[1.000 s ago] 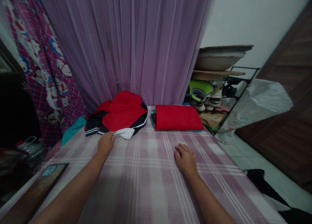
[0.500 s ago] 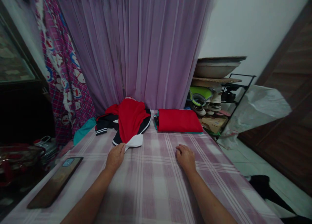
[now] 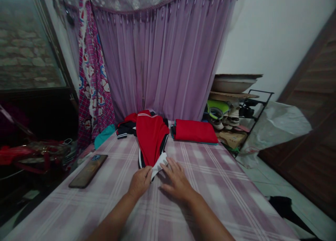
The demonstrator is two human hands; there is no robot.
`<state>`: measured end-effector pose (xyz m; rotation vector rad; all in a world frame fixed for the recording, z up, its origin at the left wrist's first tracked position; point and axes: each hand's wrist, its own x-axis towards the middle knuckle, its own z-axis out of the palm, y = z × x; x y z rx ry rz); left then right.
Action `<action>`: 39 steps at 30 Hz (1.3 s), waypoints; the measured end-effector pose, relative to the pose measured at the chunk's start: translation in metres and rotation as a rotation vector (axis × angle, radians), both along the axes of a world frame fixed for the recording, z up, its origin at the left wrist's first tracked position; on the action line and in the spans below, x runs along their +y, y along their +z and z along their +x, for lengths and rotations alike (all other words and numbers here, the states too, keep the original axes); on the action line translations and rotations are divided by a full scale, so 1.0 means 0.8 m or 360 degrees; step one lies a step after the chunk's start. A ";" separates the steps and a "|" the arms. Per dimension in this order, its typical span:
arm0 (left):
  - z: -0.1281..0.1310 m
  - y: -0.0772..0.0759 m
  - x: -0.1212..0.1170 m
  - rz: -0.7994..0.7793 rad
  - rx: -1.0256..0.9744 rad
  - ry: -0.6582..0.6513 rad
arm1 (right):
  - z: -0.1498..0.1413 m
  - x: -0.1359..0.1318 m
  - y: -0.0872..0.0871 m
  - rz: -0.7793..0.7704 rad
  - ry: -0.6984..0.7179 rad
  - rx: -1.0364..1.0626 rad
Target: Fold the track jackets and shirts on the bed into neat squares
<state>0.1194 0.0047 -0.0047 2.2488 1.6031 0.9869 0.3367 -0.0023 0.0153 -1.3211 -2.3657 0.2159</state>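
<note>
A red and dark navy jacket (image 3: 151, 136) with white piping lies crumpled at the far middle of the table. Its near end narrows to a white part (image 3: 159, 164). My left hand (image 3: 141, 181) is closed, pinching the near left corner of that white part. My right hand (image 3: 176, 178) has its fingers spread, the tips at the right edge of the white part; whether they press on it is unclear. A striped cuff (image 3: 122, 134) shows at the jacket's left side.
A folded red cloth stack (image 3: 195, 130) lies at the far right of the checked tablecloth (image 3: 126, 213). A phone (image 3: 88, 172) rests on the left. Purple curtains (image 3: 162, 66) hang behind. A rack with shoes (image 3: 231, 115) stands at right, beside a plastic bag (image 3: 283, 123).
My left hand has pulled the jacket's near end closer and to the right. My right hand has moved left to the white part, its fingers now spread. The view has shifted.
</note>
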 end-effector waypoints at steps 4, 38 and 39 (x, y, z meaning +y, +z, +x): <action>0.015 -0.002 -0.036 -0.0033 -0.0057 -0.0162 | -0.012 -0.028 0.018 -0.0025 0.0149 -0.0073; 0.010 -0.007 -0.057 -0.0117 -0.0912 -0.0065 | 0.004 -0.076 -0.004 -0.0057 -0.0474 0.0184; 0.006 -0.010 -0.055 -0.0091 -0.0919 -0.0026 | 0.022 -0.072 -0.002 -0.0027 -0.0558 0.0313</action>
